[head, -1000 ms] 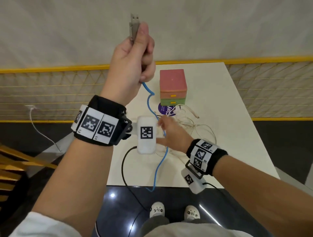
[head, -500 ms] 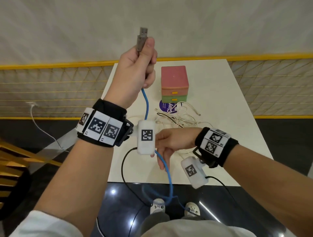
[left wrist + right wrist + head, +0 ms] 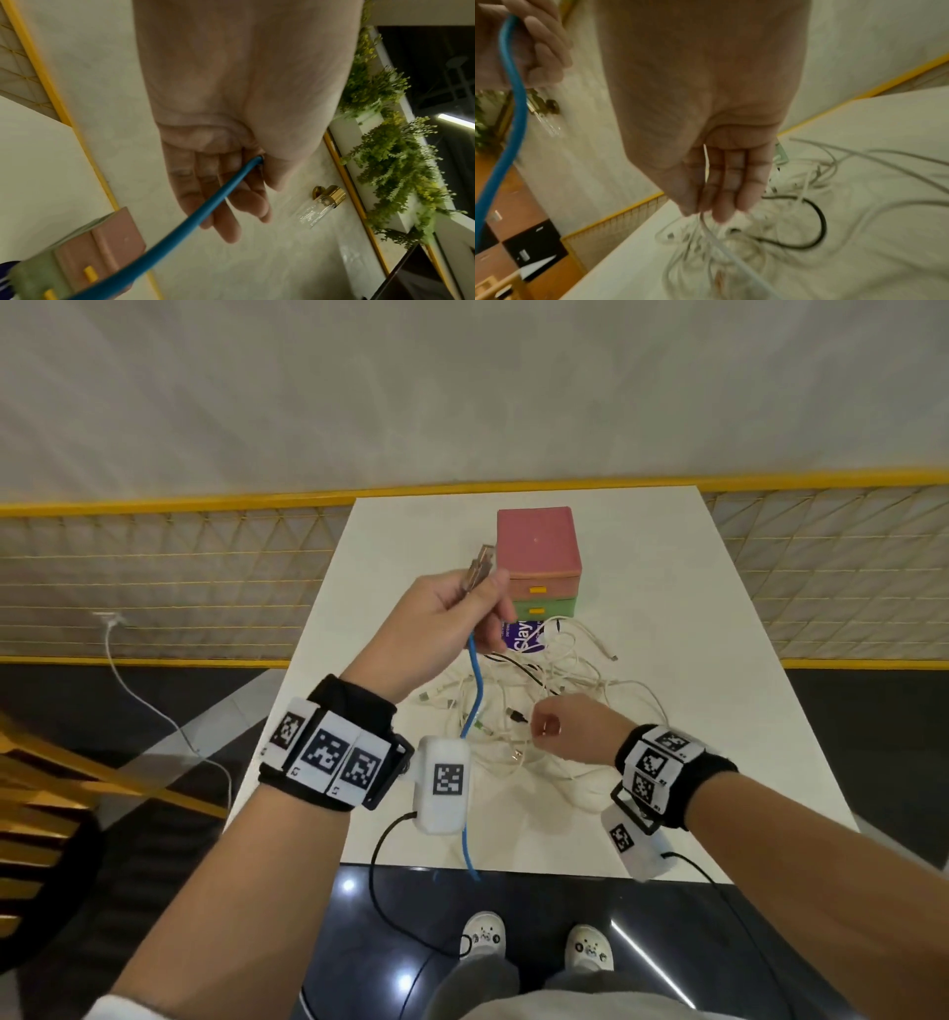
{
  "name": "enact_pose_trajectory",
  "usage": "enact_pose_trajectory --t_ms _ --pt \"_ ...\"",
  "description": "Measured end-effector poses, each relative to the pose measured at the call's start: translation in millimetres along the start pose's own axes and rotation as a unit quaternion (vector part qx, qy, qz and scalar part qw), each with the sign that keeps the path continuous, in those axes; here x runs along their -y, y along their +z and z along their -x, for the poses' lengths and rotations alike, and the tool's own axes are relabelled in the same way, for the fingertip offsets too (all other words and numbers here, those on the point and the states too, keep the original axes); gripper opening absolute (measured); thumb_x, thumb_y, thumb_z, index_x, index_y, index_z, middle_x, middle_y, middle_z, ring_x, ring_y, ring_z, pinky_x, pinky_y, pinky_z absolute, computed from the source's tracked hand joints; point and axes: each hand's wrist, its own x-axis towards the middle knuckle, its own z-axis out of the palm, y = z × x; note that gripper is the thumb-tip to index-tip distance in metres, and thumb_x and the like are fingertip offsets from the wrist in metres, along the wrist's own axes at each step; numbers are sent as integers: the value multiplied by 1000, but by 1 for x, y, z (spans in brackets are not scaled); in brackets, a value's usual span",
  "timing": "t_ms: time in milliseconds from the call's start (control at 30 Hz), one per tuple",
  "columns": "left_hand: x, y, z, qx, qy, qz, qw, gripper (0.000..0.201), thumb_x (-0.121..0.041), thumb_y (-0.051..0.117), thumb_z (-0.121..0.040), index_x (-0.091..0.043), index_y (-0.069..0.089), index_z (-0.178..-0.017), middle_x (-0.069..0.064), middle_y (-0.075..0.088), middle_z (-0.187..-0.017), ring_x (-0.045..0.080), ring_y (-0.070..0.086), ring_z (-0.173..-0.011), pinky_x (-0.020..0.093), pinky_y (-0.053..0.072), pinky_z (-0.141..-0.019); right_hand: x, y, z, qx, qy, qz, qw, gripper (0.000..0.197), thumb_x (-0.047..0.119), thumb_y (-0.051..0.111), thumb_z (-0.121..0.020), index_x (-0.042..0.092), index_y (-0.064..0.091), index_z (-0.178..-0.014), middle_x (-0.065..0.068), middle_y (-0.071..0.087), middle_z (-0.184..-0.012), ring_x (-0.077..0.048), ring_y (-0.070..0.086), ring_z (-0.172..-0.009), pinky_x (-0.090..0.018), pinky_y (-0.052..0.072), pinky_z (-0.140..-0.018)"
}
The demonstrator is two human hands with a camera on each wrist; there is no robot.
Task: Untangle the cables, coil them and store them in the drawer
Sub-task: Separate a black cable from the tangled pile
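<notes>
My left hand (image 3: 482, 598) holds the metal USB plug (image 3: 480, 567) of a blue cable (image 3: 475, 680) in front of the pink and green drawer unit (image 3: 539, 546). Both drawers are closed. The blue cable runs down past my wrist and hangs over the table's near edge. In the left wrist view the blue cable (image 3: 205, 203) comes out between thumb and fingers. My right hand (image 3: 544, 726) hovers over a tangle of white cables (image 3: 565, 680) with one black cable (image 3: 518, 667) in it. In the right wrist view its thumb and fingers (image 3: 721, 211) pinch a thin white cable (image 3: 731, 249).
The white table (image 3: 693, 711) stands against a yellow railing with mesh (image 3: 205, 567). A purple labelled item (image 3: 524, 639) lies in front of the drawer unit. A white cord (image 3: 154, 711) runs from a wall socket at the left. My shoes stand below the near edge.
My left hand has come down from high up to the front of the drawer unit, plug still held. My right hand let go of the blue cable and moved onto the white tangle.
</notes>
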Motion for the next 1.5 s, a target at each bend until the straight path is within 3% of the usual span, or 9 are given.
enact_pose_trajectory --t_ms 200,433,633,800,1000,1133,1267,1400,1500 --pt "33 -5 -2 -59 -46 -6 997 26 -22 42 -105 -12 66 -98 -6 35 -55 14 42 -49 22 39 -54 10 30 -22 -199 -80 9 977 13 9 55 -86 9 64 -94 -5 57 -93 -23 56 -80 -34 47 -72" --pt "60 6 -12 -102 -118 41 987 23 -26 45 -103 -15 62 -93 -12 38 -47 10 40 -45 28 39 -58 12 31 -69 -10 88 224 971 24 16 47 -94 4 58 -113 -13 57 -119 -30 60 -108 -39 49 -91" --pt "61 17 -18 -105 -133 125 978 26 -34 42 -104 -12 44 -91 -6 34 -59 11 36 -49 26 41 -55 0 46 -84 -46 113 238 964 30 21 42 -96 9 46 -123 -10 56 -124 -28 56 -112 -39 40 -95" --pt "67 17 -22 -120 -108 86 983 28 -29 55 -99 -13 43 -79 -7 31 -55 10 29 -45 22 32 -46 -3 31 -74 -181 65 40 981 16 19 39 -96 18 38 -112 2 70 -88 -24 65 -82 -40 35 -91" --pt "69 26 -35 -130 -99 81 983 26 -26 46 -103 -13 68 -106 -15 37 -41 4 33 -39 19 32 -44 7 -25 -46 -347 -53 -185 918 13 20 50 -95 24 52 -107 8 72 -84 -12 70 -81 -45 47 -91" --pt "62 46 -45 -112 -81 77 987 28 -34 46 -103 -14 66 -106 -18 47 -48 -2 43 -42 18 36 -49 24 -56 -29 -333 -130 -307 882 16 10 56 -93 18 48 -104 -3 71 -85 -16 71 -79 -35 56 -78" --pt "45 61 -52 -148 -38 86 985 17 -20 58 -98 -7 69 -103 -13 62 -70 -10 56 -54 5 42 -55 32 -69 -22 -319 -165 -334 872 28 4 58 -91 25 40 -95 -11 72 -89 -19 71 -86 -29 55 -79" --pt "36 55 -62 -197 -13 61 979 17 -29 54 -100 -21 65 -90 -9 59 -73 -2 52 -60 16 43 -61 22 -65 -20 -261 -156 -269 914 14 12 55 -94 14 48 -105 -4 70 -83 -15 68 -81 -28 52 -80" --pt "30 52 -66 -175 3 76 982 25 -31 42 -104 -16 53 -88 -6 56 -70 2 48 -52 24 43 -57 19 -61 -21 -228 -156 -211 938 14 14 46 -98 15 56 -89 8 62 -77 -1 58 -71 -25 44 -73"
